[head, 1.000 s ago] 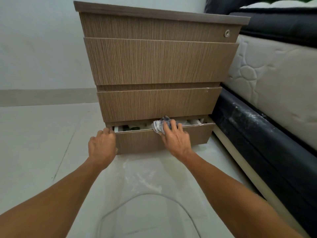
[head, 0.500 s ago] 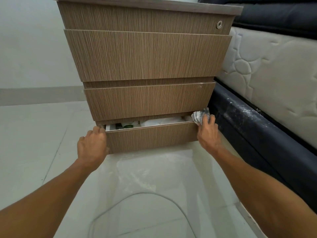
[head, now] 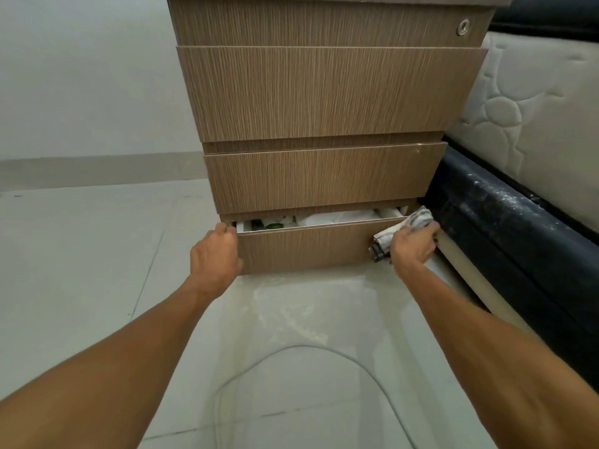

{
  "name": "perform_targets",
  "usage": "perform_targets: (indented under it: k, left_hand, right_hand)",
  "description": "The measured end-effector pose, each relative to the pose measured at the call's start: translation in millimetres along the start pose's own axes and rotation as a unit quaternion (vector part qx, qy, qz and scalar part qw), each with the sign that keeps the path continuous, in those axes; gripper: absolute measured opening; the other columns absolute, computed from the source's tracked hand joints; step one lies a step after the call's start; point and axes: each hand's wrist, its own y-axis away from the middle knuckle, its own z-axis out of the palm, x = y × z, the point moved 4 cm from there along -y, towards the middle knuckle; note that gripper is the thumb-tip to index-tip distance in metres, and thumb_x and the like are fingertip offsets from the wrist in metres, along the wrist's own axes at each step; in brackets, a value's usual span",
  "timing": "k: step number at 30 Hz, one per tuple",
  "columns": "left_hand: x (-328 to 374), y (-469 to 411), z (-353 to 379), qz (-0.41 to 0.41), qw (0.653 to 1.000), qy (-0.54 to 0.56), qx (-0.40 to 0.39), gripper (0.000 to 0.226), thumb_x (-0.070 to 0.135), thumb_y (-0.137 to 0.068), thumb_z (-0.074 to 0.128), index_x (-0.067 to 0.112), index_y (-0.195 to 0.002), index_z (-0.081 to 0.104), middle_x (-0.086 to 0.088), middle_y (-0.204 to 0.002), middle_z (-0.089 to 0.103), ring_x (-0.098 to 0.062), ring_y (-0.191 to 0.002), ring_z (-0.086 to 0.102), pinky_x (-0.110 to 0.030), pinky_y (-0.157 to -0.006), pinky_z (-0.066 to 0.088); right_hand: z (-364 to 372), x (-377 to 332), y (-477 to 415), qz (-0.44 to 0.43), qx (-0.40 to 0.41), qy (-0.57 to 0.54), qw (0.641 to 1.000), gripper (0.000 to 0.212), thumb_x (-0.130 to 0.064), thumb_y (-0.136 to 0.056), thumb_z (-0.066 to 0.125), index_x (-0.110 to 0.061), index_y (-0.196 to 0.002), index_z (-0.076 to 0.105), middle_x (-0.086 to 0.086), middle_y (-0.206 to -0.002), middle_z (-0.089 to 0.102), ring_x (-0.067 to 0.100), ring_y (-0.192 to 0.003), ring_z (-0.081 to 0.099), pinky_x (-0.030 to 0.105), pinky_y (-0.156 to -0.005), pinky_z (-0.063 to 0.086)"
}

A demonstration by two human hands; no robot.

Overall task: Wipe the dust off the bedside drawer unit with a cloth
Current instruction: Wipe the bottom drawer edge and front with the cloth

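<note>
The wood-grain bedside drawer unit (head: 321, 92) stands on the floor beside the bed. Its bottom drawer (head: 304, 249) is pulled out a little, with white and green items showing inside. My left hand (head: 215, 254) grips the drawer front's top left corner. At the front's right end, my right hand (head: 411, 246) is closed on a crumpled grey-and-white cloth (head: 402, 228), pressing it against the panel's upper right corner.
A dark, dusty bed frame (head: 505, 222) with a white quilted mattress (head: 531, 108) runs along the right, close to the unit. A thin cable (head: 324, 351) loops on the pale tiled floor (head: 81, 270) between my arms. A white wall stands behind.
My right hand slid the cloth from the middle of the bottom drawer's top edge to its right end, then down onto the front's right corner. My left hand kept its hold on the left corner.
</note>
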Motion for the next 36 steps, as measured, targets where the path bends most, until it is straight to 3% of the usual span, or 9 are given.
perform_targets:
  k: [5, 12, 17, 24, 26, 29, 31, 33, 36]
  left_hand:
    - [-5, -2, 0, 0.005, 1.000, 0.012, 0.003, 0.033, 0.009, -0.077, 0.066, 0.007, -0.109, 0.058, -0.009, -0.109, 0.058, -0.029, -0.093, 0.061, -0.037, -0.071, 0.047]
    - [-14, -2, 0, 0.029, 0.999, 0.044, 0.012, 0.034, 0.005, -0.077, 0.063, 0.006, -0.111, 0.061, -0.009, -0.108, 0.057, -0.028, -0.091, 0.060, -0.033, -0.067, 0.042]
    - [-20, -5, 0, 0.044, 0.996, 0.076, 0.031, 0.036, 0.002, -0.077, 0.056, 0.005, -0.112, 0.064, -0.010, -0.108, 0.059, -0.031, -0.092, 0.062, -0.037, -0.073, 0.048]
    - [-24, -13, -3, 0.048, 0.994, 0.093, 0.040, 0.032, 0.004, -0.079, 0.048, 0.004, -0.104, 0.069, -0.011, -0.106, 0.063, -0.032, -0.088, 0.062, -0.036, -0.069, 0.045]
    - [-25, -14, -2, 0.051, 0.993, 0.095, 0.044, 0.028, 0.006, -0.082, 0.049, 0.005, -0.102, 0.069, -0.010, -0.104, 0.063, -0.030, -0.087, 0.061, -0.035, -0.069, 0.044]
    - [-25, -15, -1, 0.040, 0.994, 0.090, 0.045, 0.030, 0.002, -0.080, 0.048, 0.004, -0.102, 0.068, -0.010, -0.104, 0.063, -0.030, -0.087, 0.061, -0.037, -0.071, 0.048]
    - [-22, -16, -2, 0.043, 0.996, 0.067, 0.039, 0.026, 0.001, -0.078, 0.047, 0.002, -0.098, 0.065, -0.011, -0.101, 0.061, -0.030, -0.088, 0.059, -0.037, -0.068, 0.046]
    - [-15, -14, -1, 0.066, 0.997, 0.017, 0.027, 0.024, 0.003, -0.080, 0.050, 0.004, -0.100, 0.061, -0.012, -0.104, 0.059, -0.029, -0.093, 0.056, -0.036, -0.069, 0.043]
    - [-7, -7, 12, 0.078, 0.995, -0.051, 0.018, 0.042, 0.010, -0.083, 0.056, 0.009, -0.124, 0.051, -0.014, -0.117, 0.052, -0.029, -0.103, 0.052, -0.037, -0.077, 0.045]
  right_hand:
    - [27, -7, 64, -0.077, -0.019, -0.024, 0.997, 0.026, -0.014, -0.096, 0.054, -0.005, -0.116, 0.041, 0.022, -0.122, 0.059, 0.038, -0.109, 0.058, 0.037, -0.081, 0.044]
    - [72, -17, 146, -0.161, -0.096, -0.077, 0.979, 0.021, -0.010, -0.089, 0.064, -0.007, -0.104, 0.049, 0.013, -0.109, 0.063, 0.026, -0.101, 0.059, 0.020, -0.080, 0.037]
    - [114, -23, 201, -0.178, -0.165, -0.082, 0.967, 0.023, -0.011, -0.087, 0.068, -0.015, -0.097, 0.048, 0.005, -0.105, 0.061, 0.022, -0.098, 0.060, 0.037, -0.088, 0.052]
    - [149, -24, 248, -0.247, -0.226, -0.021, 0.942, 0.028, -0.009, -0.083, 0.070, -0.016, -0.095, 0.046, 0.007, -0.099, 0.061, 0.025, -0.090, 0.058, 0.043, -0.078, 0.052]
    - [155, -23, 257, -0.276, -0.268, 0.011, 0.923, 0.027, -0.009, -0.083, 0.070, -0.016, -0.096, 0.048, 0.008, -0.097, 0.063, 0.025, -0.087, 0.060, 0.043, -0.075, 0.053]
    - [165, -11, 273, -0.325, -0.373, 0.104, 0.863, 0.030, -0.007, -0.082, 0.067, -0.012, -0.109, 0.056, 0.011, -0.096, 0.067, 0.030, -0.087, 0.063, 0.043, -0.075, 0.054]
    - [164, 7, 277, -0.212, -0.417, 0.106, 0.877, 0.034, -0.012, -0.083, 0.068, -0.014, -0.114, 0.055, 0.009, -0.102, 0.066, 0.028, -0.093, 0.063, 0.041, -0.081, 0.055]
    - [165, 24, 277, 0.026, -0.424, 0.016, 0.905, 0.035, -0.015, -0.082, 0.070, -0.016, -0.114, 0.055, 0.005, -0.107, 0.064, 0.024, -0.096, 0.064, 0.039, -0.085, 0.056]
    - [174, 27, 272, 0.239, -0.420, -0.125, 0.866, 0.039, -0.011, -0.079, 0.072, -0.012, -0.115, 0.057, 0.016, -0.110, 0.068, 0.033, -0.093, 0.069, 0.041, -0.071, 0.060]
